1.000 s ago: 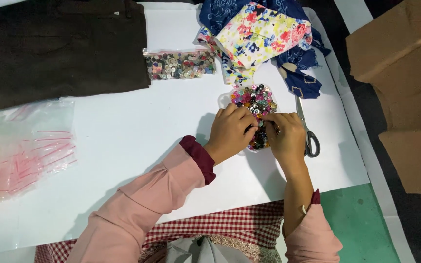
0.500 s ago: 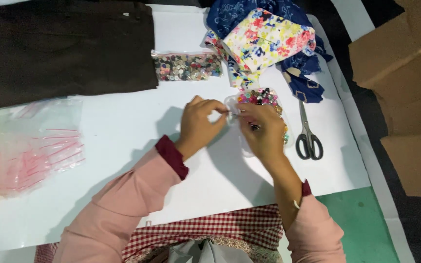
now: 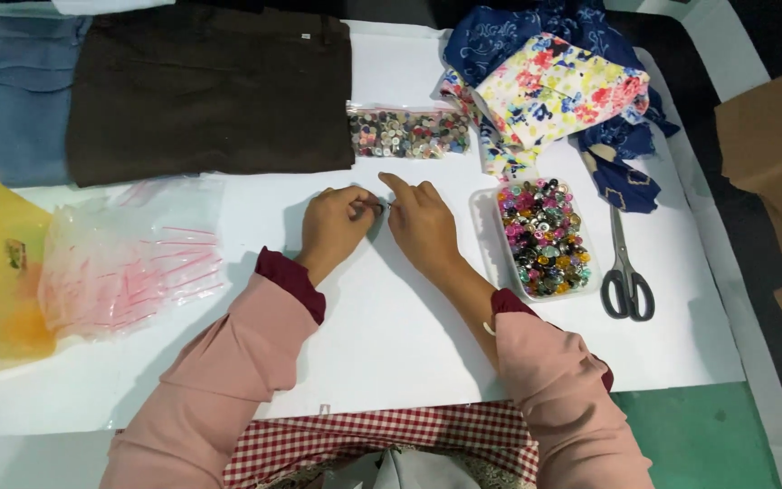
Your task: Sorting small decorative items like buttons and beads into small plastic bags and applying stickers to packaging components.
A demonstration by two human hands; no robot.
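We pinch one small button between both hands' fingers, just left of the full tray (nothing sewn yet).

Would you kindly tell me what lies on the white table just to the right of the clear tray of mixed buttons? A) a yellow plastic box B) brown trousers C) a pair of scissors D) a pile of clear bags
C: the scissors lie lengthwise right beside the tray of buttons, dark handles nearest the person.
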